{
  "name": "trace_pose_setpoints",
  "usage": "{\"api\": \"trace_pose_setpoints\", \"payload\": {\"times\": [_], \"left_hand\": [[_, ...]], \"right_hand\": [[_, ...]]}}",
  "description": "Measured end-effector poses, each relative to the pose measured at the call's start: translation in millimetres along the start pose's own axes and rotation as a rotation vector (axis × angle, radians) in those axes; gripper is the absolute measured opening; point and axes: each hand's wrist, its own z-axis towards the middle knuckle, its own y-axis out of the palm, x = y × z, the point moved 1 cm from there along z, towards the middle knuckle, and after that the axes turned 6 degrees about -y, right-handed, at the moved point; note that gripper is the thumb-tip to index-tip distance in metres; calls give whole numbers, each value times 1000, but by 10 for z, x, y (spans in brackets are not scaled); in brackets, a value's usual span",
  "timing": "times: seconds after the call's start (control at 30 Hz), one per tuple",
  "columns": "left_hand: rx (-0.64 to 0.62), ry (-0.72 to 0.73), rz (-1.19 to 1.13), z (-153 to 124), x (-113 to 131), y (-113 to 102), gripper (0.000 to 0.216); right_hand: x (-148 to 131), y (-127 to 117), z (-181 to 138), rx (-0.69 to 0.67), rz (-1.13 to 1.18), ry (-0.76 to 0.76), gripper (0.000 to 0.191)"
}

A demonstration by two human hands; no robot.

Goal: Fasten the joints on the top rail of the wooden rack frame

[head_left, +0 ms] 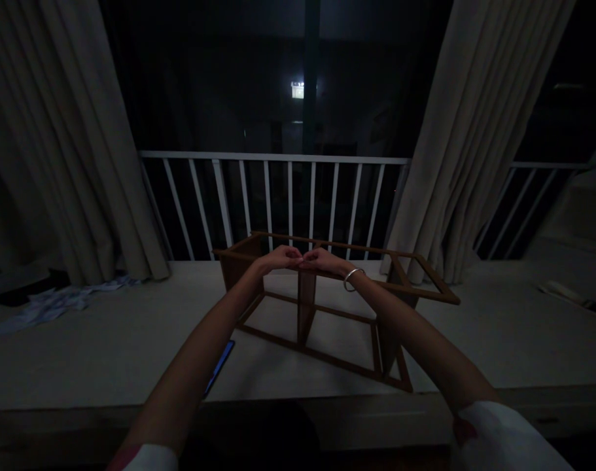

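A brown wooden shelf frame (305, 307) lies on its side on the pale ledge before me. My left hand (284, 257) and my right hand (324, 260) meet over its upper long bar, near the middle board. The fingertips of both are pinched together and almost touch each other. Anything between them is too small and dark to make out. Whether the hands rest on the bar or hover just above it, I cannot tell. A silver bangle (347, 280) circles my right wrist.
A phone with a lit bluish screen (220, 367) lies by my left forearm, near the front edge of the ledge (106, 366). Crumpled pale sheets (62, 302) lie at the left. Behind the shelf stand a white railing (278, 159), a dark window and long curtains (449, 131).
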Motion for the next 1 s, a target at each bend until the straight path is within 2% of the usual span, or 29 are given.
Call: {"api": "trace_pose_setpoints", "payload": {"times": [0.2,0.5,1.0], "left_hand": [[-15,85,-34,-53,16,36,41],[-65,60,-99,-75,7,4,40],[9,3,-53,-31,-33,32,41]], "right_hand": [[-22,16,-24,-2,-12,-23,43],[38,16,8,25,81,-38,34],[-74,19,-42,39,112,12,34]]}}
